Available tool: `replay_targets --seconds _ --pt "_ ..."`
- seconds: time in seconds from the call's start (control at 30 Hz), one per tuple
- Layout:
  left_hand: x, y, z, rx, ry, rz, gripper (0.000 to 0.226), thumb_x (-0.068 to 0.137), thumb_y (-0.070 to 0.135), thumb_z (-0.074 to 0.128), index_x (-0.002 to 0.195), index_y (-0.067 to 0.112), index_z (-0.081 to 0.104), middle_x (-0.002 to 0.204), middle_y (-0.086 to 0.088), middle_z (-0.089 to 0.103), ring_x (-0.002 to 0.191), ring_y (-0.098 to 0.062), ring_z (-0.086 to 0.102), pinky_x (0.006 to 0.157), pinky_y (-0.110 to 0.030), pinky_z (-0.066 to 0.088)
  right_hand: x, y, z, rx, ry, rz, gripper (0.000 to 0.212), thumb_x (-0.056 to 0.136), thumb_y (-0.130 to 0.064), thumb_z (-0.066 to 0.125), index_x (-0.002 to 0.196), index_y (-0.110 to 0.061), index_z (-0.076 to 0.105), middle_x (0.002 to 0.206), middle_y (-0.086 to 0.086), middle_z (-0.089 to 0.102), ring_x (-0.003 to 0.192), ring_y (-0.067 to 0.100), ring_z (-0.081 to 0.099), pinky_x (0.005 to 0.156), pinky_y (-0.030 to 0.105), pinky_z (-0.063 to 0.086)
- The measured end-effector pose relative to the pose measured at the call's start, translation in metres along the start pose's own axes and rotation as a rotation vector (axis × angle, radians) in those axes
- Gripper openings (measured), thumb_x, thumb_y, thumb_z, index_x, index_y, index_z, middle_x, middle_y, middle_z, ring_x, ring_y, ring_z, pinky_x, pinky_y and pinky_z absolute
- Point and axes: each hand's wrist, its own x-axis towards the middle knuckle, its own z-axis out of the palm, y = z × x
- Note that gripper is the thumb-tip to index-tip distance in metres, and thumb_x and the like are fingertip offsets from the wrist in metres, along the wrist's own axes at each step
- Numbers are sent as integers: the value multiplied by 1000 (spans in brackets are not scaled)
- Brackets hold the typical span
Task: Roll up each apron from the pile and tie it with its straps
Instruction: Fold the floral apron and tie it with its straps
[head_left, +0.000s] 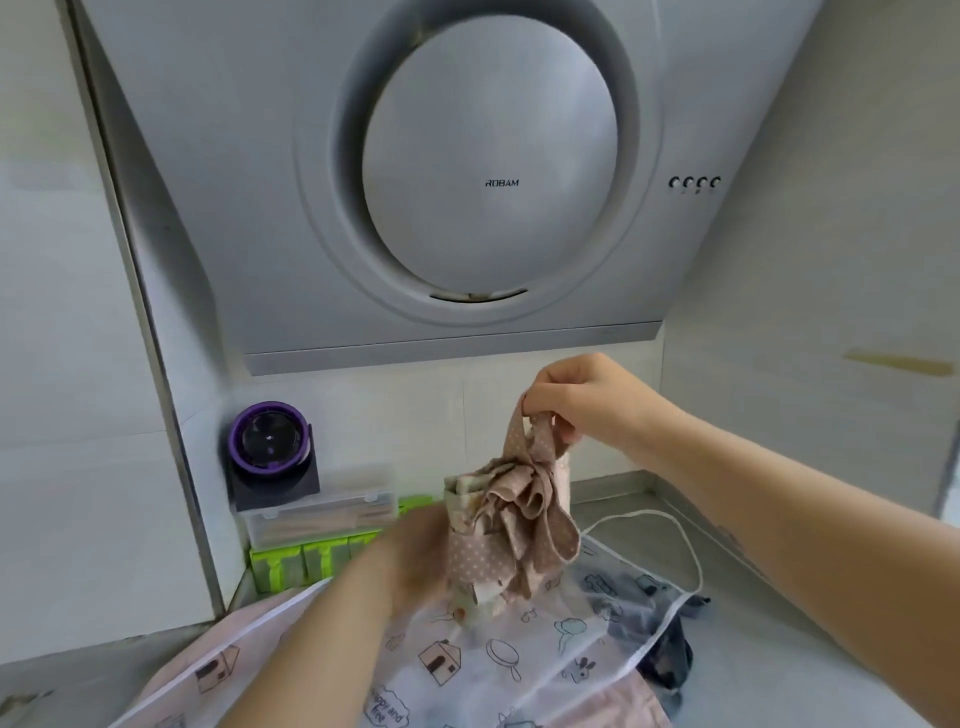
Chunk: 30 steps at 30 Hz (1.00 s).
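The right hand (566, 402) is pinching the dotted strap (515, 434) between curled fingers, holding it taut above the rolled apron (488, 525), which is standing upright just below that hand. The left hand (415, 545) is blurring against the roll's left side, apparently touching it; whether its fingers are gripping cannot be told. Beneath both hands the pile (493, 657) of printed aprons is lying spread on the counter (753, 675), with a white cord (685, 540) looping under the right forearm

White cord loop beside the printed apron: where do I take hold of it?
Grip the white cord loop at its far arch, from above on the right: it lies on bare grey counter there, clear of the rolled beige dotted apron.
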Motion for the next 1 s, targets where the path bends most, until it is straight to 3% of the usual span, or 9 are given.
replay_targets --seconds 0.07,0.1,0.23,0.33,0.47,0.63,0.77,0.87,1.0 --pt "-5 23 8 219 297 85 27 98 37 47 102 14 61 99 -3 67 89 -22 59 78 -37 46 4 9 -5 -44 43 80 19 84 -16 61 65 -10 61 40 -6 51 36 8 46 45 16 41" --pt "-10 35 15 333 311 161 36 93 49 48 108 18 61 107 0 66 94 -18 60 80 -37 46 5 14 -7 -84 46 110 19 85 -18 60 68 -10 61 38 -7 50 33 7 46 45 16 41" --pt "-15 61 54 1049 167 345 69 66 75 57 122 36 48 120 20 53 112 -3 53 99 -34 44 9 28 -10 -122 30 189 21 86 -24 59 82 -5 68 56 5 61 42 10 52 56 25 45" --pt "10 43 68 1418 131 331 75 71 57 71 134 38 36 125 17 53 111 -8 55 95 -35 47 13 35 -13 -62 49 231 23 86 -25 57 83 -4 69 66 14 63 51 17 52 52 23 43" --pt "37 28 54 1306 91 444 49 82 31 70 126 36 49 111 18 61 100 -6 62 91 -32 50 16 58 -23 217 101 299 24 86 -21 54 68 -5 59 66 16 48 54 23 41 56 32 32" --pt "52 18 53 1198 -53 484 45 82 21 72 120 37 55 113 19 64 102 2 61 94 -25 48 5 77 -39 569 46 427 36 88 -14 50 54 -13 40 50 2 34 43 13 21 49 28 20" --pt "62 18 70 965 -187 426 51 82 4 72 115 36 51 116 8 64 107 -2 61 97 -19 45 2 72 -69 587 61 304 15 89 -7 60 75 -9 54 57 4 51 46 12 41 50 24 36" --pt "70 21 96 878 -199 422 51 79 4 74 116 33 52 117 3 64 109 -7 61 98 -24 46 -4 67 -102 643 17 240 8 86 -6 64 82 -12 60 76 8 66 66 18 61 66 29 52" --pt "81 24 139 1151 -151 481 48 82 18 73 120 37 50 121 15 60 113 -3 56 104 -35 43 -18 75 -138 397 42 158 11 85 -8 65 91 -17 65 85 4 59 77 16 50 66 25 39"
